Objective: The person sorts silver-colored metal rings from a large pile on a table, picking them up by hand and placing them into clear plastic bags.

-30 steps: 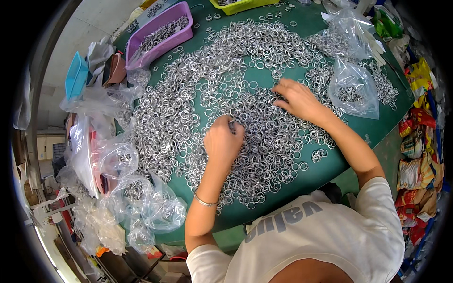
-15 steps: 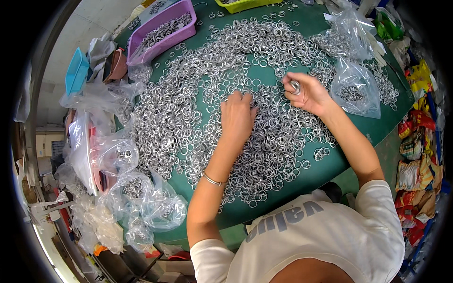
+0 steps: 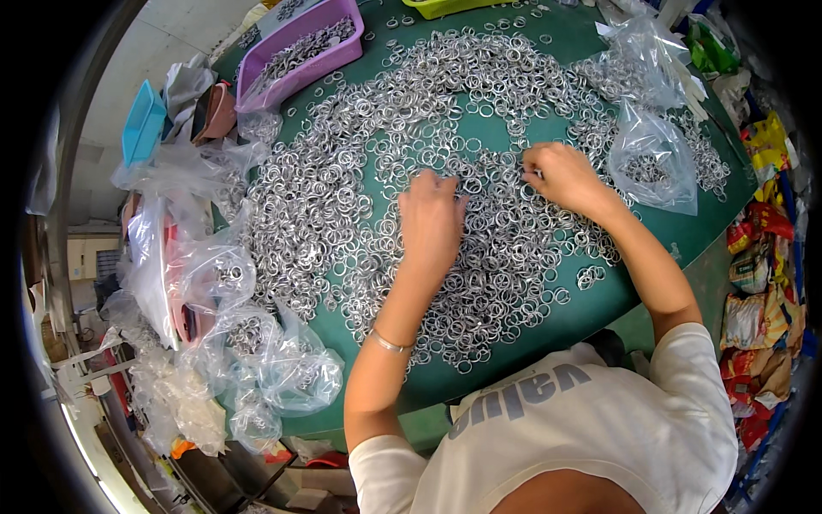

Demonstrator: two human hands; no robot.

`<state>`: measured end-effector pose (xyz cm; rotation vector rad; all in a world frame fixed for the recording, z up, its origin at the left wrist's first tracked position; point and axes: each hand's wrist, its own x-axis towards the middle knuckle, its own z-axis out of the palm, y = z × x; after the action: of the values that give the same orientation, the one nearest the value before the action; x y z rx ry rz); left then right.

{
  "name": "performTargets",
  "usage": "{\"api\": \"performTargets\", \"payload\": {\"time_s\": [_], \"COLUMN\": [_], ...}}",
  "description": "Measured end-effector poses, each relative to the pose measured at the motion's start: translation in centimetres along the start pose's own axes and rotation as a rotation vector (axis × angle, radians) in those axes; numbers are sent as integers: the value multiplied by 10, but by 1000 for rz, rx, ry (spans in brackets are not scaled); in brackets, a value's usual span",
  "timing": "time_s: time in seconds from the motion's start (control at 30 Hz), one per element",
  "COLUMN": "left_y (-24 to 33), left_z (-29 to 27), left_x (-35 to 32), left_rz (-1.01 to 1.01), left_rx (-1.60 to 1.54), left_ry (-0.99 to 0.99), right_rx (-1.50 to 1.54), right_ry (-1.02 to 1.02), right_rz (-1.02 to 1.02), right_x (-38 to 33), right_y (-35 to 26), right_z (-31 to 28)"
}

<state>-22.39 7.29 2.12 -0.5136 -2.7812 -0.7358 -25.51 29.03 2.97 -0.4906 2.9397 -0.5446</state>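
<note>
Silvery metal rings (image 3: 295, 227) lie in wide, loose heaps over the green tabletop. My left hand (image 3: 431, 218) is palm down at the middle of the heap, its fingers bent down among the rings; its fingertips are mostly hidden, and what they pinch does not show. To the right, my right hand (image 3: 565, 178) is at the edge of the same heap with its fingers curled inward. Its palm is turned away, so the rings in it are hidden now. A bangle (image 3: 391, 344) circles my left wrist.
A purple bin (image 3: 300, 75) of small metal parts stands at the far left, beside a blue tray (image 3: 144, 124). Clear plastic bags (image 3: 295, 368) crowd the left side. Another clear bag (image 3: 655, 167) with rings lies at the right. Colourful sacks (image 3: 758, 317) are stacked beyond the right edge.
My right hand has turned from palm-up, with rings showing in its fingers, to knuckles-up and lower over the heap. The left hand stays nearly in place. The whole view has shifted slightly.
</note>
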Motion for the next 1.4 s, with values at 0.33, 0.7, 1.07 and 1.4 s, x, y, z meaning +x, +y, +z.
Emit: {"api": "performTargets", "payload": {"time_s": [0.33, 0.7, 1.07, 1.4], "left_y": [1, 4, 16, 52], "left_z": [35, 36, -39, -12], "left_x": [18, 20, -18, -106], "left_rz": [-207, -283, -643, -286], "left_rx": [-223, -353, -1456, -84], "left_ry": [1, -3, -3, -79], "right_rx": [425, 193, 1639, 785], "right_ry": [214, 96, -210, -214], "right_rz": [57, -101, 176, -350], "right_x": [7, 8, -14, -84], "right_y": [17, -26, -21, -34], "right_z": [-12, 24, -16, 7]}}
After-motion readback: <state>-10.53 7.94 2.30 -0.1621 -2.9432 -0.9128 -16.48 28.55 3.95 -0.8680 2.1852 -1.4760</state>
